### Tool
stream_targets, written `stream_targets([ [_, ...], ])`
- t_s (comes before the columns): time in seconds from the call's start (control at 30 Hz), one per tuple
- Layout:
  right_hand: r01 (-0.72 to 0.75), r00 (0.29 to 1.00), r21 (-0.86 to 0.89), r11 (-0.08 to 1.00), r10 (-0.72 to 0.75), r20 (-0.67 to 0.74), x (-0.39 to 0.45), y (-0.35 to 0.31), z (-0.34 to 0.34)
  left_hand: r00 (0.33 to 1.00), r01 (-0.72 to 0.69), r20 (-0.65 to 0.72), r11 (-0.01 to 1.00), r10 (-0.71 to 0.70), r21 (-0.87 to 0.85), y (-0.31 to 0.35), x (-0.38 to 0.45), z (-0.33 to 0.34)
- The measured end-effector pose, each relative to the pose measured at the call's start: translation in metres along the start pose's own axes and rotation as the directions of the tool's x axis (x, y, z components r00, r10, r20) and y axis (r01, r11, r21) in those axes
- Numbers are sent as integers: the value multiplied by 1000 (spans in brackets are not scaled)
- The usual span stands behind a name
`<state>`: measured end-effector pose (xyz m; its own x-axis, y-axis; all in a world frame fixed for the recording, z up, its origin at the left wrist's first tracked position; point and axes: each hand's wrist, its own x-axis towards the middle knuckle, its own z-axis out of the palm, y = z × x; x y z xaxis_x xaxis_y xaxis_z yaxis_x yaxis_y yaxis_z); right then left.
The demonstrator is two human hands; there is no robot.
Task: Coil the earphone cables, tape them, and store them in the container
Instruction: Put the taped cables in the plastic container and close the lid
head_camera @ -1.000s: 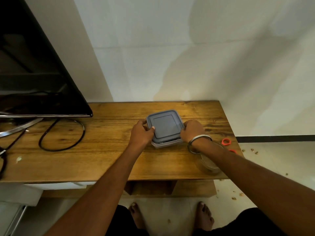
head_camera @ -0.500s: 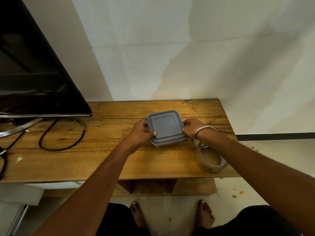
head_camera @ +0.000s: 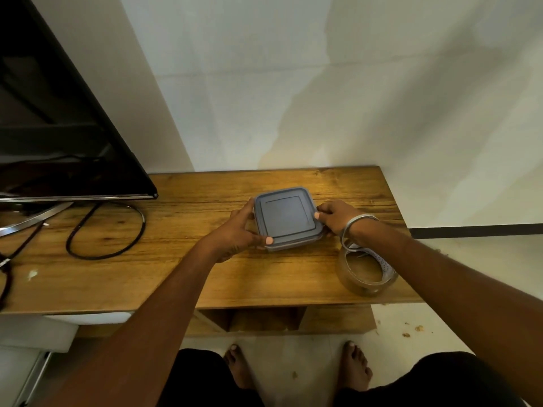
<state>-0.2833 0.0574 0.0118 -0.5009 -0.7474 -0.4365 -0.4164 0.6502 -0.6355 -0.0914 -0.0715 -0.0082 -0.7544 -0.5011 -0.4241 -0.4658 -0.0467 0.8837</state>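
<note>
A square container (head_camera: 286,218) with a grey lid sits on the wooden table (head_camera: 182,268), lid on. My left hand (head_camera: 238,233) grips its left edge, thumb on the front left corner of the lid. Its right edge is held by my right hand (head_camera: 335,217), thumb on the lid rim. No earphone cables are visible; the closed lid hides the inside. A roll of clear tape (head_camera: 367,270) stands on the table just under my right wrist, which wears a metal bangle.
A black TV screen (head_camera: 58,136) stands at the left with its metal stand foot (head_camera: 32,220) and a looped black cable (head_camera: 105,230) on the table. The wall is right behind the table. The table's right edge is close to the tape roll.
Both hands have stayed on the container while shifting along its edges; my right hand's thumb now lies on the lid rim. The view has tilted, so the tape roll shows more fully.
</note>
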Motion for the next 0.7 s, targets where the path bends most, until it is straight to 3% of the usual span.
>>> stream_targets([
  [0.13,24,999,-82,996,-26,-26,6,0,0,1000,-20,5,999,20,-35,4,-1,4],
  [0.37,28,987,-133,991,-48,-154,13,5,-6,983,-51,-182,998,41,-49,9,10,21],
  [0.7,-34,960,-245,969,-37,-278,32,34,-44,954,-79,-293,996,60,-52,31,54,68],
])
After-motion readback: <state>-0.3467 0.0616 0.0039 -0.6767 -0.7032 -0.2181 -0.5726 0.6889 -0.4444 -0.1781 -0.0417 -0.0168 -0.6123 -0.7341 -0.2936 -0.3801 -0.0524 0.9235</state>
